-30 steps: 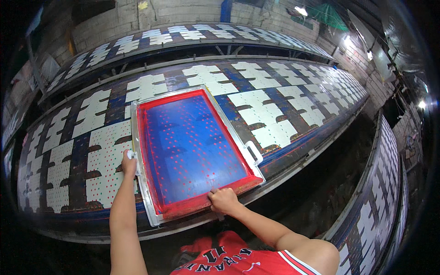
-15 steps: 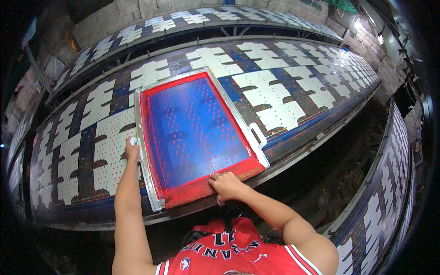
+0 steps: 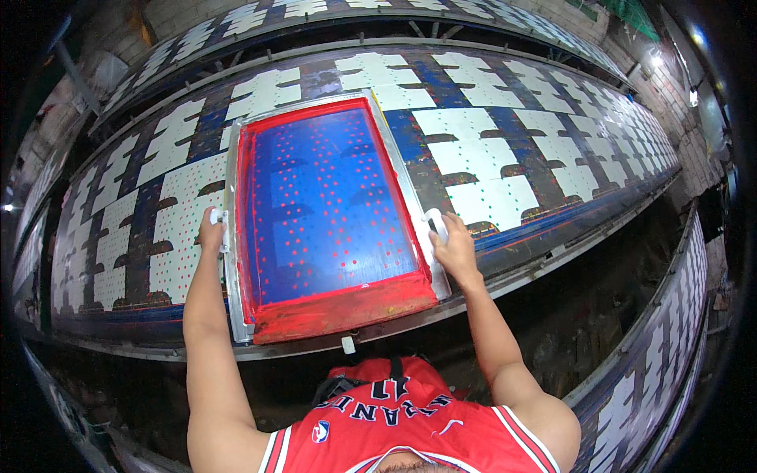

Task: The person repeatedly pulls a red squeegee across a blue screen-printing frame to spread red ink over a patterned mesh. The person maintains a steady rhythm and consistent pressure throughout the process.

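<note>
The metal-framed rectangular printing screen with blue mesh and red ink [image 3: 327, 209] is being gripped on the long tabletop [image 3: 552, 229] by left hand [image 3: 211, 230] and right hand [image 3: 453, 248], fingers curled around its white side handles, so wet ink is risking being smeared if it is being shifted unevenly.

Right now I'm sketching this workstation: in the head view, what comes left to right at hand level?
Dotted white panels → left hand → printing screen frame → right hand → plain white panels.
</note>
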A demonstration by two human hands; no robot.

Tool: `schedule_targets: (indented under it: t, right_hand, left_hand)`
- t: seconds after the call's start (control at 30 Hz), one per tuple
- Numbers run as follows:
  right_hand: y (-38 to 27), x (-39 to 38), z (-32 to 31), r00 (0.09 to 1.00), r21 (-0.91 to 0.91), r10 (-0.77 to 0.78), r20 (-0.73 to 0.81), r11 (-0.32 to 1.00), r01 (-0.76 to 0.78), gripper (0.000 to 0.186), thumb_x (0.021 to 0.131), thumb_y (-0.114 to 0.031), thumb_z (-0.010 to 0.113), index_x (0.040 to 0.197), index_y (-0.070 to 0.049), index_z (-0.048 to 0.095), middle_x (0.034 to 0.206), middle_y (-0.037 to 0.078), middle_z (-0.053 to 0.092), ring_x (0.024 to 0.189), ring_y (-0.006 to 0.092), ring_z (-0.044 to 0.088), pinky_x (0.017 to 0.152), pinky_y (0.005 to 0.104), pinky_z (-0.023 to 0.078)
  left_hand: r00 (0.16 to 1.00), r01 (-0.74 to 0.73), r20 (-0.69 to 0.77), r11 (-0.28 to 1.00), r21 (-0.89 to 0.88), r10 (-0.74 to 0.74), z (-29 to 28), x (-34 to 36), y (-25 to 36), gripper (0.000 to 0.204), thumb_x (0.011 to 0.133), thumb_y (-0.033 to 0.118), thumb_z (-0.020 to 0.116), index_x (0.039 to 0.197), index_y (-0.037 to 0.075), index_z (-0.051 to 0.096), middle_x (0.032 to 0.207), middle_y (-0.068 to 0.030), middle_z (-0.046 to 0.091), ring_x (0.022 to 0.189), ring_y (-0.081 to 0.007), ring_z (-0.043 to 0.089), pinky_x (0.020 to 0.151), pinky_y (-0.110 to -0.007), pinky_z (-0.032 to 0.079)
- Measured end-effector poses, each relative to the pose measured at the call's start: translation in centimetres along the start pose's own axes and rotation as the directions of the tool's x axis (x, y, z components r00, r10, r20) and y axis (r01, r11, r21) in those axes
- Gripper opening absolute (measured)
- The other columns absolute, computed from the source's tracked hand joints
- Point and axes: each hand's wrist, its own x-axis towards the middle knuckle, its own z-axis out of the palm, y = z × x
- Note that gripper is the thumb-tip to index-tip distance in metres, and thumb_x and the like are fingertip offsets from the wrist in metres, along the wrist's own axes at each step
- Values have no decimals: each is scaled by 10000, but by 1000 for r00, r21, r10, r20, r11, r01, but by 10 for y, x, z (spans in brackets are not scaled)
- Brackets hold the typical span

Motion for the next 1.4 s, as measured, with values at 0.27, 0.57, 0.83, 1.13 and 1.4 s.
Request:
schedule_targets:
  t: [0.27, 0.57, 0.83, 1.13, 1.4]
  right_hand:
    - [41, 8, 31, 981, 49, 191, 44, 980, -193, 402, 959, -169, 619, 1304, 35, 625, 1166, 317, 681, 1100, 472, 657, 958, 517, 502]
    - [53, 14, 40, 937, 138, 311, 162, 933, -333, 295, 951, -97, 560, 1216, -26, 670, 927, 294, 702, 946, 504, 664, 826, 571, 505]
    - [58, 29, 23, 909, 108, 314, 273, 929, -353, 238, 880, -85, 600, 1062, 26, 706, 866, 294, 703, 912, 467, 693, 828, 555, 520]
    - [162, 87, -71, 939, 155, 308, 155, 931, -331, 243, 854, -87, 648, 1069, 1, 719, 829, 263, 713, 816, 423, 723, 791, 509, 560]
    - [350, 136, -184, 917, 74, 388, 87, 916, -395, 207, 839, -72, 611, 998, -18, 732, 823, 250, 713, 840, 423, 723, 778, 520, 537]
  left_hand:
    - [993, 117, -22, 989, 86, -116, -1, -2, 4, 454, 760, 17, 681, 1212, 12, 630, 1083, -166, 702, 986, -287, 686, 871, -412, 518]
    - [992, 88, -111, 956, 280, -58, -4, -14, 17, 401, 767, 145, 756, 1122, 1, 639, 1055, -236, 725, 988, -403, 713, 875, -498, 531]
    - [990, 79, -136, 949, 306, -38, -31, 14, 59, 467, 725, 110, 775, 1182, 50, 706, 1112, -209, 745, 1051, -378, 721, 942, -473, 535]
    - [996, -4, -89, 988, 155, 18, 38, -31, 207, 371, 718, 69, 712, 1084, 9, 707, 944, -181, 755, 834, -294, 740, 767, -423, 552]
    - [999, -13, -46, 1000, 17, 14, 233, -126, 293, 382, 739, 95, 776, 1097, -16, 702, 977, -184, 762, 897, -318, 746, 823, -425, 562]
